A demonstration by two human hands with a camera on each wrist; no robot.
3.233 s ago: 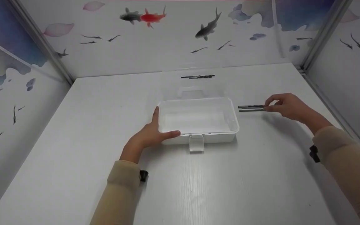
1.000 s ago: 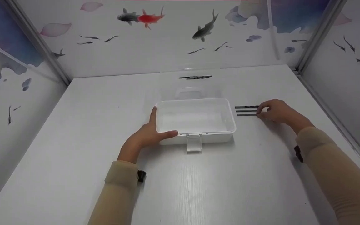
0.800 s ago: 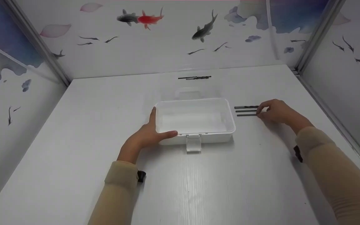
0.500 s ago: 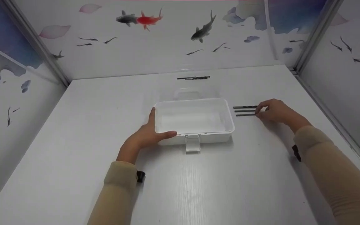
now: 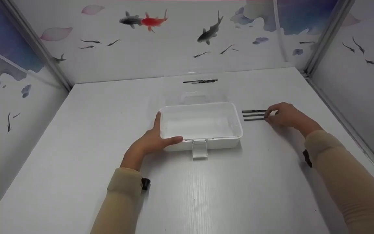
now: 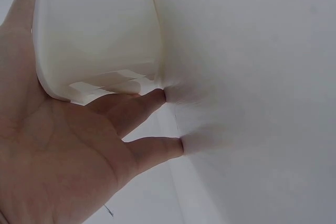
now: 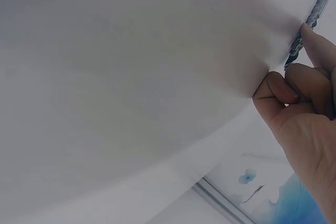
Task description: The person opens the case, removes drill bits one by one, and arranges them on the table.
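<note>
A white box (image 5: 222, 143) stands with its clear lid (image 5: 170, 96) tipped back behind it and its front latch (image 5: 200, 151) hanging down. My left hand (image 5: 149, 140) rests on the box's left front corner, the thumb along the front rim and the index finger along the left side. In the left wrist view, other fingertips meet the table below the box wall (image 6: 100, 19). Right of the box, three dark drill bits (image 5: 253, 115) lie side by side. My right hand (image 5: 286, 116) pinches at their right ends; the right wrist view has the thumb against a fluted drill bit (image 7: 320, 4).
More drill bits (image 5: 203, 81) lie at the back of the white table (image 5: 93, 130), seen through the clear lid. Walls with painted fish (image 5: 210, 32) enclose the table's back and both sides.
My right hand has moved left and slightly down in the head view. The drill bits, bunched earlier, now lie spaced apart. My left hand stays on the box; the view has shifted slightly.
</note>
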